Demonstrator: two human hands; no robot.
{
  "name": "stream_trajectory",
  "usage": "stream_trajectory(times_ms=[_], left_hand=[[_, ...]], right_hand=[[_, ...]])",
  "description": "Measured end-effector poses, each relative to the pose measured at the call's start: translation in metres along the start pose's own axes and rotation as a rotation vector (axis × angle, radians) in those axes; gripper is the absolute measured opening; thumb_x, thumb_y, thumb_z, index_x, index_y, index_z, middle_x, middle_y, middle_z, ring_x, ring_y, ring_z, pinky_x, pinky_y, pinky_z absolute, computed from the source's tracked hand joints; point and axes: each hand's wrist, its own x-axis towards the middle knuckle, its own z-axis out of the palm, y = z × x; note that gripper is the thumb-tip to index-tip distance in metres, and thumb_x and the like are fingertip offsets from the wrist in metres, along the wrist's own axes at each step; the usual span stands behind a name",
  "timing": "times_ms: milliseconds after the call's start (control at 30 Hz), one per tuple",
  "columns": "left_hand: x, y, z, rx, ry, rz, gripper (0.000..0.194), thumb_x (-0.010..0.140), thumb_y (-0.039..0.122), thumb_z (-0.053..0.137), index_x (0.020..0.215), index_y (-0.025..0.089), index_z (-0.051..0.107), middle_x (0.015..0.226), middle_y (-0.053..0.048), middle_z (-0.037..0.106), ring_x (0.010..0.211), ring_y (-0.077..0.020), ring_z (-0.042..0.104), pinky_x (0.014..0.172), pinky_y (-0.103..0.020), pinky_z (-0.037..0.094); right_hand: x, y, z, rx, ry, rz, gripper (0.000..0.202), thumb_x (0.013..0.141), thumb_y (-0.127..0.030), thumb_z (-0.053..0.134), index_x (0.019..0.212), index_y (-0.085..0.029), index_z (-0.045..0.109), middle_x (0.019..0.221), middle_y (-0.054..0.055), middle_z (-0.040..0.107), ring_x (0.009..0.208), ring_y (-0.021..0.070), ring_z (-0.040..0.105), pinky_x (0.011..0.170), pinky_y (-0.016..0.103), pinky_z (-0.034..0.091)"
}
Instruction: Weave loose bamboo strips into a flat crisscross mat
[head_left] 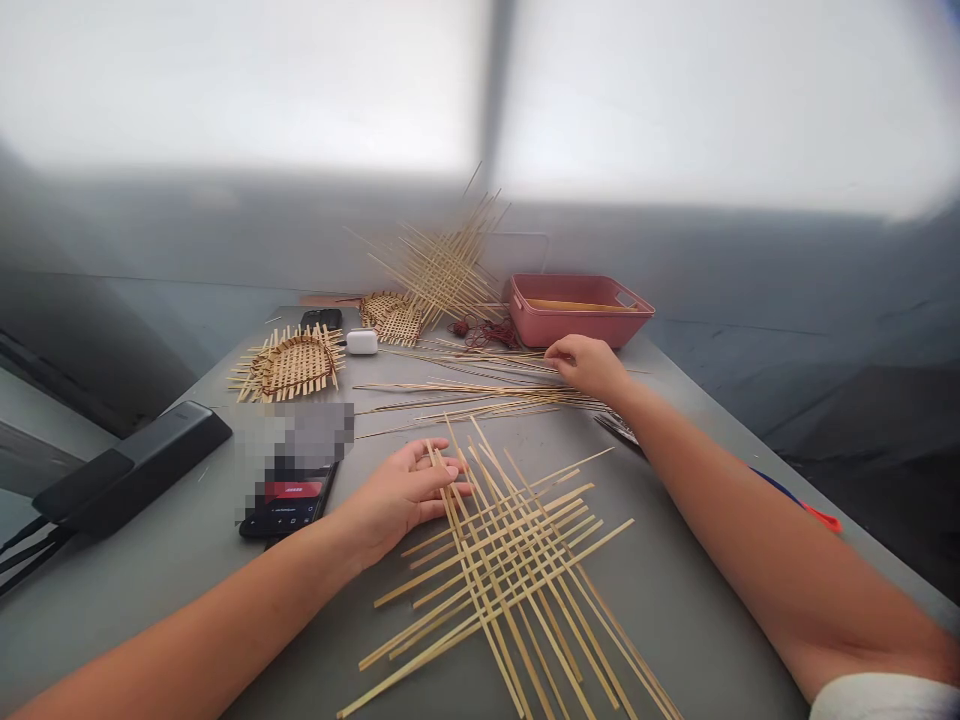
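A loose open weave of flat bamboo strips (517, 550) lies on the grey table in front of me, its long ends sticking out on all sides. My left hand (420, 490) grips its upper left edge, the thumb on top of the strips and the fingers partly behind them. Farther away, my right hand (589, 365) pinches at the right end of a spread of loose bamboo strips (480, 388). Its fingertips are closed and partly hidden, so how many strips they hold cannot be told.
Beyond my right hand stands a pink basket (577, 325). At the back are a larger weave (446, 265), small woven pieces (292, 365) and dark red cord (487, 332). A white case (362, 342), a phone (289, 505) and a black power strip (135, 465) lie left. Scissors (619, 432) lie under my right forearm.
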Motion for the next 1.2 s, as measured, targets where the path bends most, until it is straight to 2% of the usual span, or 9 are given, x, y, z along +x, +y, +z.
stream_trajectory(times_ms=[200,267,367,500,600,733,833,933,1200], left_hand=[[0.003,-0.008,-0.004,0.139,0.062,0.17,0.085,0.078,0.025,0.072,0.145,0.018,0.02,0.135,-0.019,0.051,0.105,-0.0246,0.065,0.097,-0.039,0.047],[0.002,-0.007,-0.008,0.369,0.088,0.3,0.077,0.077,0.03,0.071,0.142,0.019,0.032,0.143,-0.018,0.043,0.118,-0.0287,0.057,0.103,-0.042,0.042],[-0.003,0.004,-0.017,0.881,0.201,0.63,0.042,0.08,0.033,0.066,0.118,0.019,0.06,0.15,-0.014,0.035,0.134,-0.0356,0.038,0.112,-0.05,0.026],[-0.011,0.027,-0.02,1.333,0.418,1.116,0.026,0.088,0.027,0.052,0.108,0.015,0.065,0.128,-0.016,0.058,0.12,-0.0331,0.047,0.106,-0.052,0.031],[-0.014,0.043,-0.012,1.464,0.469,1.33,0.026,0.089,0.024,0.05,0.109,0.016,0.064,0.118,-0.012,0.065,0.113,-0.029,0.051,0.104,-0.046,0.036],[-0.007,0.06,0.006,1.608,0.501,1.35,0.036,0.091,0.025,0.048,0.122,0.01,0.058,0.126,-0.017,0.061,0.117,-0.0322,0.049,0.099,-0.047,0.038],[0.004,0.069,0.015,1.702,0.452,1.221,0.026,0.09,0.016,0.044,0.103,0.015,0.066,0.09,-0.011,0.072,0.084,-0.0252,0.061,0.077,-0.038,0.045],[0.013,0.072,0.023,1.715,0.455,1.197,0.024,0.086,0.01,0.045,0.09,0.016,0.067,0.073,-0.008,0.069,0.068,-0.0219,0.059,0.062,-0.032,0.04],[0.025,0.067,0.039,1.698,0.392,1.323,0.03,0.092,0.012,0.035,0.084,0.013,0.064,0.075,-0.01,0.066,0.071,-0.0212,0.054,0.069,-0.034,0.039]], right_hand=[[-0.002,-0.006,-0.017,0.046,0.078,-0.053,0.017,0.079,-0.018,0.049,0.077,-0.019,0.066,0.074,0.004,0.07,0.066,0.0177,0.06,0.062,0.028,0.044],[-0.002,-0.013,-0.025,0.06,0.11,-0.078,0.016,0.08,-0.02,0.05,0.076,-0.019,0.065,0.074,0.004,0.069,0.065,0.0177,0.059,0.061,0.028,0.042],[-0.003,-0.028,-0.035,0.074,0.172,-0.109,0.015,0.082,-0.024,0.051,0.076,-0.02,0.064,0.074,0.004,0.068,0.065,0.0179,0.057,0.061,0.029,0.041],[-0.007,-0.052,-0.044,0.078,0.246,-0.216,0.012,0.084,-0.024,0.053,0.075,-0.02,0.062,0.071,0.004,0.065,0.066,0.0185,0.056,0.063,0.029,0.04],[-0.012,-0.071,-0.05,0.098,0.29,-0.325,0.011,0.085,-0.022,0.053,0.077,-0.021,0.061,0.074,0.004,0.065,0.071,0.0194,0.057,0.065,0.03,0.041],[-0.02,-0.092,-0.059,0.154,0.289,-0.455,0.01,0.085,-0.018,0.052,0.079,-0.021,0.059,0.073,0.003,0.064,0.071,0.0184,0.057,0.066,0.03,0.043],[-0.025,-0.102,-0.062,0.144,0.301,-0.487,0.011,0.086,-0.017,0.051,0.08,-0.022,0.059,0.076,0.003,0.066,0.072,0.0185,0.057,0.068,0.031,0.044],[-0.028,-0.111,-0.061,0.074,0.301,-0.477,0.013,0.089,-0.018,0.05,0.085,-0.021,0.062,0.081,0.005,0.068,0.076,0.02,0.058,0.074,0.033,0.044],[-0.036,-0.128,-0.052,0.066,0.285,-0.436,0.02,0.093,-0.019,0.046,0.084,-0.019,0.065,0.081,0.007,0.069,0.076,0.0201,0.059,0.072,0.032,0.044]])
